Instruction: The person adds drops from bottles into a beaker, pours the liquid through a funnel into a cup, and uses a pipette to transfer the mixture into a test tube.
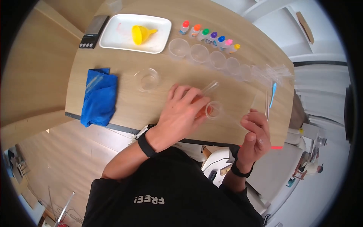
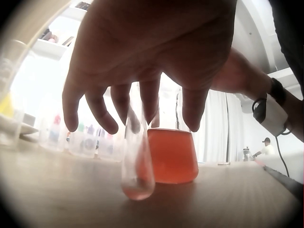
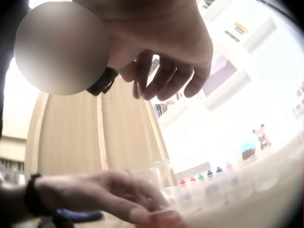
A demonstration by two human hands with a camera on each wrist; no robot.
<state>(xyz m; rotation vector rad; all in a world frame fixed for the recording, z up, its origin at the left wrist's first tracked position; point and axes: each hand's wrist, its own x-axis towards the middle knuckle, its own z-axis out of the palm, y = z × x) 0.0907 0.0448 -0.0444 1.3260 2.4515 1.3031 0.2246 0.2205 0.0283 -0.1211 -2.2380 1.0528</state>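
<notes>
My left hand (image 1: pixel 181 113) reaches over a conical glass flask (image 2: pixel 172 156) of red liquid, thumb and fingers on either side of its neck. The flask stands upright on the table, its round mouth facing up in the head view. Beside it lies a clear test tube (image 2: pixel 137 166), rounded end toward the left wrist camera. To the flask's right, my right hand (image 1: pixel 257 132) is raised with bent fingers, pinching a thin clear tube (image 1: pixel 261 141). Most of that tube is hidden by the fingers, and I cannot tell its exact kind.
Several small bottles (image 1: pixel 205 32) with coloured caps line the back, before a row of clear cups (image 1: pixel 199 53). A white tray (image 1: pixel 113 42) carries a yellow funnel (image 1: pixel 140 34), beside a scale (image 1: pixel 93 32). Left are a blue cloth (image 1: pixel 99 98) and clear dish (image 1: pixel 147 80); right, a blue-handled tool (image 1: pixel 273 94).
</notes>
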